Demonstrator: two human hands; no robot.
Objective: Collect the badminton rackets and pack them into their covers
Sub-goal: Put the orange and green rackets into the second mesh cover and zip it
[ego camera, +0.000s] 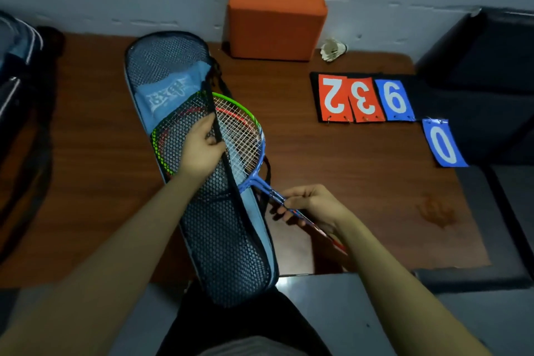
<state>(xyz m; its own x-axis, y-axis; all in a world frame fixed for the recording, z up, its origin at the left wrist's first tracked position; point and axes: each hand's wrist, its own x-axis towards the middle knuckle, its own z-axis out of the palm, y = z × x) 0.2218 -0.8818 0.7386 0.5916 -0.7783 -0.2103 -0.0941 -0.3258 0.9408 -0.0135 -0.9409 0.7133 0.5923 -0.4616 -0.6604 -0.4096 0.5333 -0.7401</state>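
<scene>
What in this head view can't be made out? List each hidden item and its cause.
- Racket count: the black mesh racket cover veils the green, red and blue frames.
- Racket handle: hidden under the right hand and forearm.
- Dark bag at far left: cut off by the picture's edge.
- Cover's white logo: blurred, unreadable.
- White shuttlecock: too small for detail.

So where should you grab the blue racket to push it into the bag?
Probably by its thin shaft, coming from the right, open side of the mesh cover. The blue racket has its head already partly under the mesh flap, so only the shaft and handle stick out. The right hand pinches it there, while the left hand holds the flap's edge.
</scene>
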